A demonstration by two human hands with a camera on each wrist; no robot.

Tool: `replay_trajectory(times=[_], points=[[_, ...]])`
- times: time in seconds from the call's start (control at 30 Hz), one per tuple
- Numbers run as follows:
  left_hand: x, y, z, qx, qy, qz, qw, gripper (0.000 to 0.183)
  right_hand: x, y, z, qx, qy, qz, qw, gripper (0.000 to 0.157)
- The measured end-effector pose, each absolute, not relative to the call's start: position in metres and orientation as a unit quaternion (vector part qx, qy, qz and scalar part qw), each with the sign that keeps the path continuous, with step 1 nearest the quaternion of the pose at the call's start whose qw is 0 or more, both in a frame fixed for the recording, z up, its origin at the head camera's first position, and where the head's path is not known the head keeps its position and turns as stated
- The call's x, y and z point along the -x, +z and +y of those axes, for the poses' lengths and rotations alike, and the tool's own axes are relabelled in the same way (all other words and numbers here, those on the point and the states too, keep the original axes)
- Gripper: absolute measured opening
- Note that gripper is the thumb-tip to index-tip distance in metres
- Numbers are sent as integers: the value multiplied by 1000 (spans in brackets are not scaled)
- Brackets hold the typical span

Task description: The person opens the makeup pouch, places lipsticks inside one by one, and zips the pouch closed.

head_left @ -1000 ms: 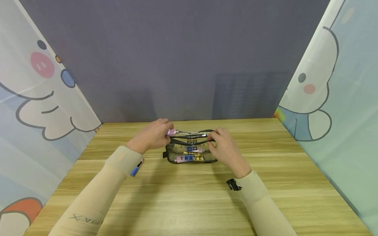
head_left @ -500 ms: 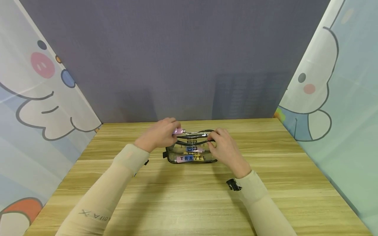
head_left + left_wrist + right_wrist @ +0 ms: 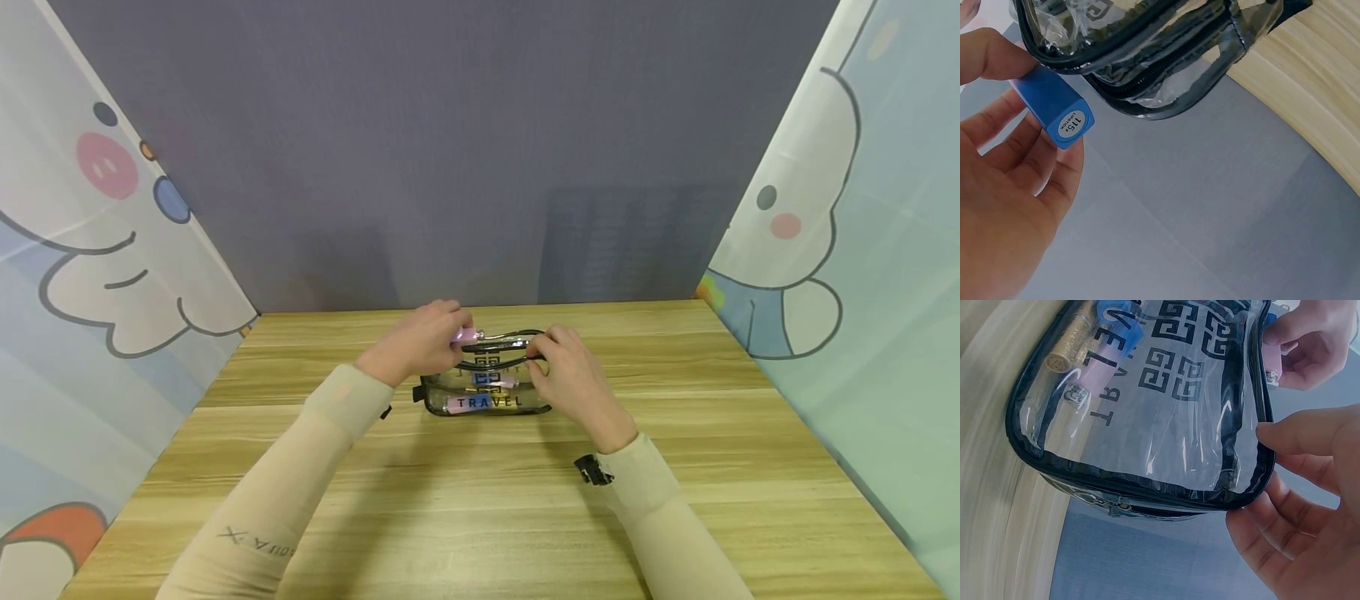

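Note:
A clear pouch [image 3: 442,385] with black trim and TRAVEL print stands on the table, its top open. My left hand [image 3: 427,337] holds a pink-and-blue lipstick [image 3: 467,336] over the left side of the opening. The left wrist view shows its blue end [image 3: 1054,103] with a round label reading LIPSTICK. Thumb and fingers of my right hand [image 3: 573,379] pinch the black edge at the pouch's upper right corner. Through the clear wall show a gold glittery tube [image 3: 1075,340] and another pink-and-blue lipstick [image 3: 1094,372].
The wooden table [image 3: 480,517] ends at a dark grey panel [image 3: 465,167] behind the pouch. Curtains [image 3: 817,200] printed with cartoon figures flank both sides. A black clip [image 3: 595,469] sits by the right sleeve.
My left hand has moved right with the lipstick, along the pouch's opening. A blue-and-pink lipstick lying on the table at left is now hidden behind the left sleeve. My right hand stays put.

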State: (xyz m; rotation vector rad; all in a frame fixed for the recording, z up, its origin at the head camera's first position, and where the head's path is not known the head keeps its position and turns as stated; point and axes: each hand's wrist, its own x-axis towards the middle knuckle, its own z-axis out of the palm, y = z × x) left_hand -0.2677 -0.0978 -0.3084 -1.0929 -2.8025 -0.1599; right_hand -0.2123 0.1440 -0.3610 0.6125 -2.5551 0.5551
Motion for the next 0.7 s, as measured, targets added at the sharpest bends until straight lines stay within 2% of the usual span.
replay_trajectory(times=[0.33,0.7], points=[[268,-311,-88,359,-53,-931,47,31,213,-362,144,-224,203,-926,225,11],[269,-315,-79,373,-52,-925,54,27,213,-362,146,-228,205,-923,231,9]])
